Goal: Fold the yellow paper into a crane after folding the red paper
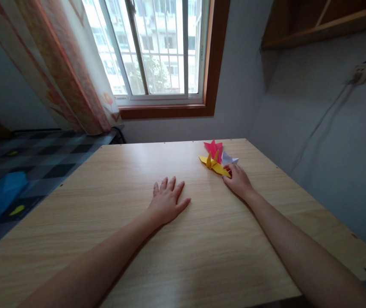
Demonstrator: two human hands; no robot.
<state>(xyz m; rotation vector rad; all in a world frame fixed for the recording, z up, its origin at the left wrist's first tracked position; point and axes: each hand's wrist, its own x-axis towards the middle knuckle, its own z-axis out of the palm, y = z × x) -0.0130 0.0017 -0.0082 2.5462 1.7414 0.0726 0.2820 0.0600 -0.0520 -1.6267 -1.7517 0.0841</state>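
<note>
My left hand (167,201) lies flat on the wooden table (131,252), fingers spread, with nothing in it. Farther off to the right, my right hand (238,179) pinches the near right tip of a yellow origami crane (214,165). Right behind the yellow one is a pink folded-paper piece (213,148). A white folded-paper piece (229,158) sits just beyond my right fingers, partly hidden by them. The three paper pieces are bunched together near the table's far right corner.
A window (160,51) with a brown frame is beyond the table, a patterned curtain (64,64) on its left. At left is a checked bed (57,152) with a blue item (1,194). A wall shelf (324,32) hangs upper right, near a socket (362,72) with a cable.
</note>
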